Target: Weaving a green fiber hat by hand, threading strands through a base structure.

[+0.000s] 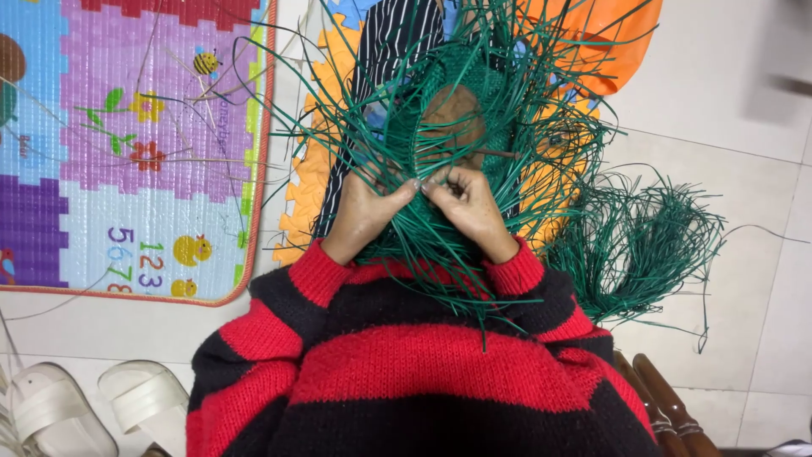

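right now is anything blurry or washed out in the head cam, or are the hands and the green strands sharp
Head view: the left hand and right hand are fairly sharp, as are the green strands they pinch; lighting is even and soft, with no hard shadows; mild glare whitens the floor tiles; a dark smear at the top right corner is motion-blurred; the wide lens bends the play mat edge slightly.

I see my left hand (365,207) and right hand (470,206) side by side at the centre of the frame, backs turned up to the camera, fingertips meeting. The fingers (404,188) of both are curled in a pinch. Both forearms run down into red-and-black striped sleeves.
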